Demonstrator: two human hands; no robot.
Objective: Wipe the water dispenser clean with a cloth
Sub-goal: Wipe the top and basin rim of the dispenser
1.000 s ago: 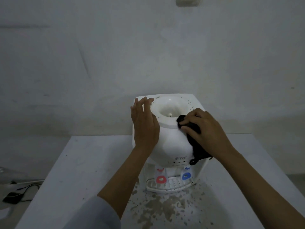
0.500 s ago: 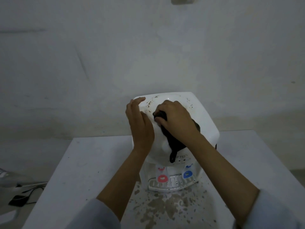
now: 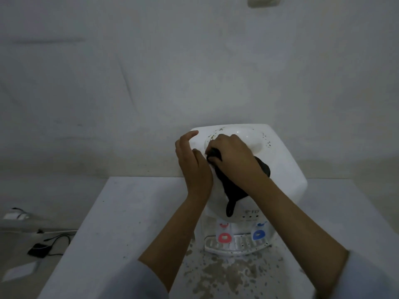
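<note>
A white tabletop water dispenser stands on a white table against the wall, with a red tap and a blue tap above its drip tray. Dark specks dot the rim of its top bowl. My right hand is closed on a black cloth and presses it on the left front edge of the bowl; a tail of cloth hangs down the front. My left hand lies flat against the dispenser's left side, fingers pointing up, holding nothing.
Brownish splatter covers the table in front of the drip tray. On the floor at the left lie a black adapter with a cable and a white plug. A wall socket sits at the top edge.
My right hand has carried the cloth from the right front of the dispenser's top leftward to the bowl's left edge, close to my left hand. The left hand has stayed on the side.
</note>
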